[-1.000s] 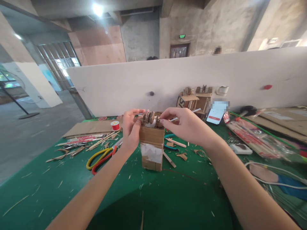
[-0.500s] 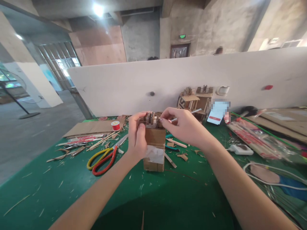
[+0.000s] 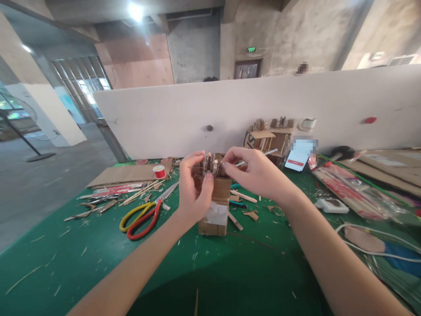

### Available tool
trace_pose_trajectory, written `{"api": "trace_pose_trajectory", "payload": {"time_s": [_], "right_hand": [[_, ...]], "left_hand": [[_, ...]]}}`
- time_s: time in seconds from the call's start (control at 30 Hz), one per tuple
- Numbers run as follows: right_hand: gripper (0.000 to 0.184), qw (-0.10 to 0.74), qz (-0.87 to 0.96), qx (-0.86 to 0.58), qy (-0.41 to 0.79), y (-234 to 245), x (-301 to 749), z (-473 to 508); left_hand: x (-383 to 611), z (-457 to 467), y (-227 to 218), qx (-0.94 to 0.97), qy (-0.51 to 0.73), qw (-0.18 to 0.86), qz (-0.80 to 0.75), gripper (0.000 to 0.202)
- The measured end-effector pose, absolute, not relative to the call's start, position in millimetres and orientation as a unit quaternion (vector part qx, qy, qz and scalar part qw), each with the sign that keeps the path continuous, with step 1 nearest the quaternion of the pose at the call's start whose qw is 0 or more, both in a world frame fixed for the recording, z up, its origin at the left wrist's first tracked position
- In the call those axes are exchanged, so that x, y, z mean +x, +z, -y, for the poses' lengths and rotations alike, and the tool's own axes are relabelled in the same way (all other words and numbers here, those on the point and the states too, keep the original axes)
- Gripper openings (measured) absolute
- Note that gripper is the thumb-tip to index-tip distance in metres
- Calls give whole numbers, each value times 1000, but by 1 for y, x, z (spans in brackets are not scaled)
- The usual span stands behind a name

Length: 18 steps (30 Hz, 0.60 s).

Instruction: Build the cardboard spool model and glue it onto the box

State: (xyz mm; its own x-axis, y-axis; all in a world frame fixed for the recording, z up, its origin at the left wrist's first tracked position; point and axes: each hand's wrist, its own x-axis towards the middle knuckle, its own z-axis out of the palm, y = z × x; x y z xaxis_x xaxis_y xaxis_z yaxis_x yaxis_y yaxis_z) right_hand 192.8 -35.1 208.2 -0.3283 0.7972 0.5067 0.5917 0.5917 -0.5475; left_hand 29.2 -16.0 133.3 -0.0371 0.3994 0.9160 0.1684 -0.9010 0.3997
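A small upright cardboard box (image 3: 217, 210) with a white taped patch stands on the green mat (image 3: 230, 272). On its top sits a stack of round cardboard discs (image 3: 211, 164) on a thin stick. My left hand (image 3: 194, 186) wraps round the box's left side, with its fingertips at the discs. My right hand (image 3: 256, 173) pinches the discs from the right, and a thin stick pokes out past its fingers.
Yellow-and-red scissors (image 3: 141, 216) lie left of the box, beside a red thread spool (image 3: 159, 171), flat cardboard (image 3: 125, 174) and scattered sticks. Cardboard models (image 3: 271, 138) and a phone (image 3: 297, 158) stand by the white partition (image 3: 230, 109). Packaged sticks (image 3: 348, 193) and cables (image 3: 368, 245) lie right.
My left hand has closed further round the box's left side, its thumb now over the front. The box has shifted slightly right. My right hand stays pinched at the discs.
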Motion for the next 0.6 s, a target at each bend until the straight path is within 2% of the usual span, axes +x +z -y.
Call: {"api": "trace_pose_trajectory", "payload": {"time_s": [0.37, 0.6], "right_hand": [[16, 385, 809, -419, 144, 209, 193, 35], [17, 380, 812, -423, 134, 210, 193, 36]], "left_hand": [[31, 15, 131, 686, 691, 68, -218, 39], [36, 21, 135, 681, 696, 119, -193, 52]]}}
